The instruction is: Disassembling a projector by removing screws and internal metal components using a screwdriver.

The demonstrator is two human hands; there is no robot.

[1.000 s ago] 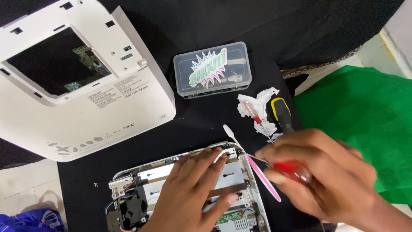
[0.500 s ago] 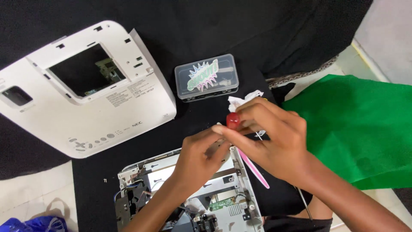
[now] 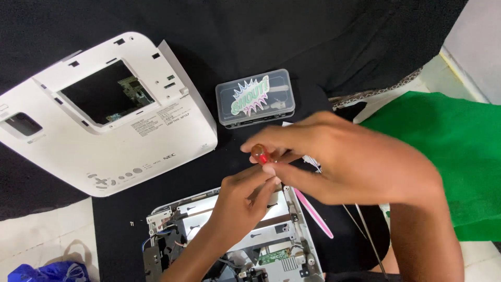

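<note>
Both hands have met above the open chassis [image 3: 229,235], the right hand [image 3: 344,156] now grasping the red screwdriver handle [image 3: 259,153] upright while the left hand [image 3: 245,198] pinches just below it.

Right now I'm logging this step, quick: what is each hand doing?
Left hand: fingers curled at the screwdriver, over the opened device.
Right hand: closed grip on the screwdriver's red handle.

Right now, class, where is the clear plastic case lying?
In the head view, the clear plastic case lies on the black cloth, right of the white projector cover, just beyond both hands.
</note>
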